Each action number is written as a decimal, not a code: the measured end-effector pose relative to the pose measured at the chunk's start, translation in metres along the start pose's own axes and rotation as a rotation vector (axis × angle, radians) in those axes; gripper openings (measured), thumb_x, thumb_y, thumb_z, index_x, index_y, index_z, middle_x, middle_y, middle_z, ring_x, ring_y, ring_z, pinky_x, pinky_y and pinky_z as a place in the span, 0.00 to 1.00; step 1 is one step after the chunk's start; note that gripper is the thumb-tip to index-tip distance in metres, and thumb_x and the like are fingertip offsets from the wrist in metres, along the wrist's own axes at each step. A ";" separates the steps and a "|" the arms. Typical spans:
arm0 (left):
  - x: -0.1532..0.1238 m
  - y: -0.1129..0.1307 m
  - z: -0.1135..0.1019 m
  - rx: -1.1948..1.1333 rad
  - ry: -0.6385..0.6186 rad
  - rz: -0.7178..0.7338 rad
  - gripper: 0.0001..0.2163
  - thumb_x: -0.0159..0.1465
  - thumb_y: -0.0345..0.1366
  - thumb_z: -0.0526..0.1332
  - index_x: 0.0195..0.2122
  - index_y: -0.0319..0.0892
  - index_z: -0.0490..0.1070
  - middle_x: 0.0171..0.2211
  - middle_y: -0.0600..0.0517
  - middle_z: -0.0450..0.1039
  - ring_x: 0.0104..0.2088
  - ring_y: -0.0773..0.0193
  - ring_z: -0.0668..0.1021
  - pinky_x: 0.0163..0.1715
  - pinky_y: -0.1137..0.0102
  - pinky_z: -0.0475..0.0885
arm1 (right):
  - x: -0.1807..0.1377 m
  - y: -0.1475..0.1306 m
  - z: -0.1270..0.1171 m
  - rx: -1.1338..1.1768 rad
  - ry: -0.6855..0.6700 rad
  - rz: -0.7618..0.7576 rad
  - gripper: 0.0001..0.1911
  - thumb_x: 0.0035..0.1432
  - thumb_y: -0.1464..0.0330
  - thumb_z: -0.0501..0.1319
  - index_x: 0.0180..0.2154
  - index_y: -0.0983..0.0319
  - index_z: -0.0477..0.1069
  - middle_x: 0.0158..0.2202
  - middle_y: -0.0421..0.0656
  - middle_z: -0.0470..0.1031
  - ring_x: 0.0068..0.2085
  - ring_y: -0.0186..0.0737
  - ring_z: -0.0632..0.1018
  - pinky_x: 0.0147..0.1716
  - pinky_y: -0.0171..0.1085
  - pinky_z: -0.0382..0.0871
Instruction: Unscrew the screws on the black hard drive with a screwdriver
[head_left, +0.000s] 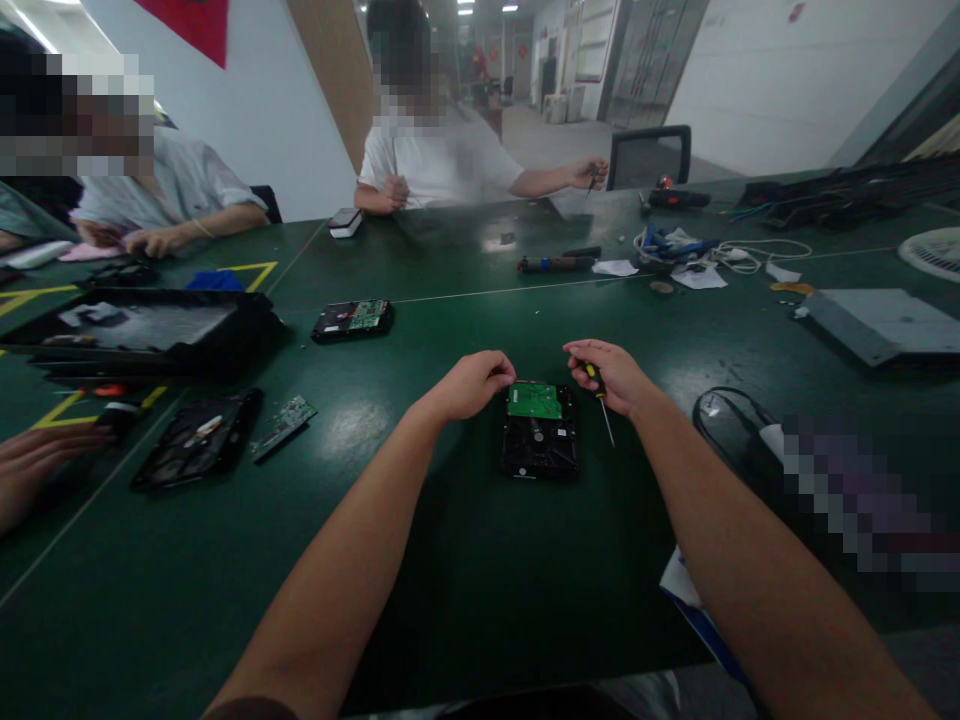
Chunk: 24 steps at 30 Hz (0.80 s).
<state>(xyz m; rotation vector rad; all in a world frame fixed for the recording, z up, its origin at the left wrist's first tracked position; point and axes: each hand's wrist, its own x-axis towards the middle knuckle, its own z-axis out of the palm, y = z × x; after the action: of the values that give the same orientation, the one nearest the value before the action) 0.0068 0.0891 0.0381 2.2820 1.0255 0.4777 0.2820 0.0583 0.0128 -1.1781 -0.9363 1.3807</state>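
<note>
A black hard drive (pixel 538 447) with a green circuit board (pixel 534 401) on its upper face lies flat on the table in front of me. My left hand (pixel 474 384) has its fingers closed at the drive's far left corner, gripping the edge there. To the right of the drive, my right hand (pixel 616 376) is wrapped round a screwdriver (pixel 593 376) with a yellow and black handle. Its thin metal shaft points down toward me, beside the drive and apart from it.
Leftward lie another hard drive (pixel 352 320), an opened drive casing (pixel 199 440), a loose circuit board (pixel 285 428) and a black tray (pixel 150 330). A co-worker's hand (pixel 45 465) reaches in. At right are a metal box (pixel 885 325) and a black cable (pixel 701 400). Other people sit opposite.
</note>
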 end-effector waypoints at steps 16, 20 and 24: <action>0.000 -0.005 0.005 0.015 0.017 0.034 0.05 0.69 0.32 0.63 0.40 0.43 0.79 0.43 0.48 0.80 0.41 0.60 0.80 0.45 0.64 0.74 | -0.001 -0.002 0.002 -0.011 0.009 0.012 0.11 0.55 0.69 0.71 0.40 0.63 0.76 0.30 0.41 0.73 0.24 0.30 0.68 0.19 0.33 0.47; -0.001 -0.005 0.004 -0.024 0.016 0.034 0.04 0.69 0.33 0.63 0.39 0.42 0.79 0.41 0.49 0.81 0.40 0.61 0.81 0.44 0.65 0.74 | -0.001 -0.002 0.002 -0.012 0.010 0.013 0.11 0.54 0.68 0.71 0.40 0.63 0.76 0.30 0.41 0.73 0.24 0.30 0.68 0.18 0.33 0.47; -0.001 -0.005 0.004 -0.049 0.012 0.026 0.04 0.69 0.34 0.64 0.39 0.42 0.79 0.41 0.49 0.82 0.39 0.62 0.81 0.42 0.65 0.74 | -0.001 -0.003 0.003 -0.010 0.006 0.011 0.11 0.54 0.68 0.71 0.40 0.63 0.76 0.30 0.41 0.72 0.25 0.30 0.68 0.19 0.33 0.48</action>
<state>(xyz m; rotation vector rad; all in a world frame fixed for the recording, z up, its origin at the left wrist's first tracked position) 0.0054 0.0894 0.0314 2.2545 0.9806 0.5217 0.2801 0.0574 0.0161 -1.1952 -0.9350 1.3821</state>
